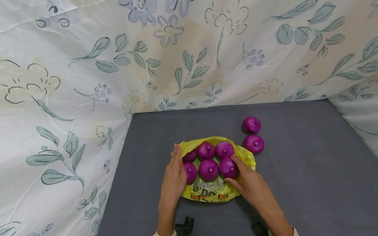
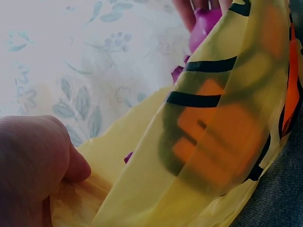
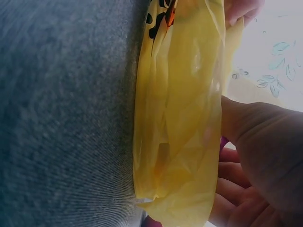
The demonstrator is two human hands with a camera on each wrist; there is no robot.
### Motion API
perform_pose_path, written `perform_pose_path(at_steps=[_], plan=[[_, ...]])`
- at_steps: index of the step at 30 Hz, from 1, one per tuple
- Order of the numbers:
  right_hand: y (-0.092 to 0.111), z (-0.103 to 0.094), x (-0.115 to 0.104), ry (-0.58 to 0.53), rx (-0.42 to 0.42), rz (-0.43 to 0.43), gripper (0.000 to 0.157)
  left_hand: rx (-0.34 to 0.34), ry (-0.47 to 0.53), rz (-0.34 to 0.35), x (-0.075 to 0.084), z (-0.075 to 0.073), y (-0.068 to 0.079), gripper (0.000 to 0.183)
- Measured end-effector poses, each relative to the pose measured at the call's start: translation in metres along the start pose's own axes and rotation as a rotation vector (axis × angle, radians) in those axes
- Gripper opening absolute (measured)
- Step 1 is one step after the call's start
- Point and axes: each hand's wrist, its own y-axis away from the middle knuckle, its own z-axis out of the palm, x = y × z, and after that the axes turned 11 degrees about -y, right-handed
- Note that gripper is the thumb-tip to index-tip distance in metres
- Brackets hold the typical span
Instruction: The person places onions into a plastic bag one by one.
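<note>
A yellow plastic bag with black print lies spread open on the table, several purple onions sitting inside it. At the bag's left rim, my left hand holds the plastic; in the left wrist view its thumb bends over the edge. My right hand reaches in from the right and grips the front right onion between thumb and fingers. In the right wrist view the bag's side hides most of that onion.
Two loose onions, one close to the bag's back right rim and another just behind it, rest on the grey tabletop. Floral-patterned cloth rises along the table's back and left edges.
</note>
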Motion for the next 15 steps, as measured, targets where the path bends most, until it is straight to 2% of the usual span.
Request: perform_pose_path(at_steps=[15], plan=[[0.0001,0.0028,0.0042,0.020,-0.027,-0.044,0.086,0.000,-0.005,-0.019,-0.0010,-0.0013,0.0008,0.060]])
